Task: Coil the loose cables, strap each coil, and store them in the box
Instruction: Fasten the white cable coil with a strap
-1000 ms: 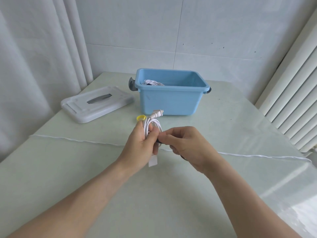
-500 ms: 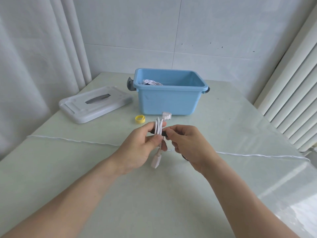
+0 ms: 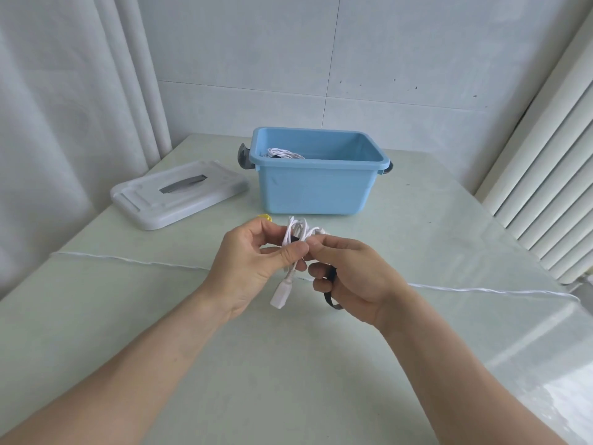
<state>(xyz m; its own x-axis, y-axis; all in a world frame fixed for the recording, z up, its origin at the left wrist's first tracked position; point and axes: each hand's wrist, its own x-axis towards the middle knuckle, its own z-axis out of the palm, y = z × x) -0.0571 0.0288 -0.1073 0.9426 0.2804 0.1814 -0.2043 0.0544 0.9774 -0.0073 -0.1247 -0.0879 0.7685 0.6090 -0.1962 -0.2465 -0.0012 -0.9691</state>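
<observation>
Your left hand (image 3: pixel 253 264) pinches the white cable coil (image 3: pixel 296 234) above the surface (image 3: pixel 288 364), just in front of the blue box (image 3: pixel 316 187). Your right hand (image 3: pixel 349 277) grips the black strap (image 3: pixel 330 298) at the coil. One connector (image 3: pixel 281 292) hangs below. Another coil (image 3: pixel 282 153) lies inside the box; the lid (image 3: pixel 178 191) rests to its left.

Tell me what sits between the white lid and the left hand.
In the head view, a small yellow roll lies on the table between the white lid and the left hand, partly hidden behind its fingers.
</observation>
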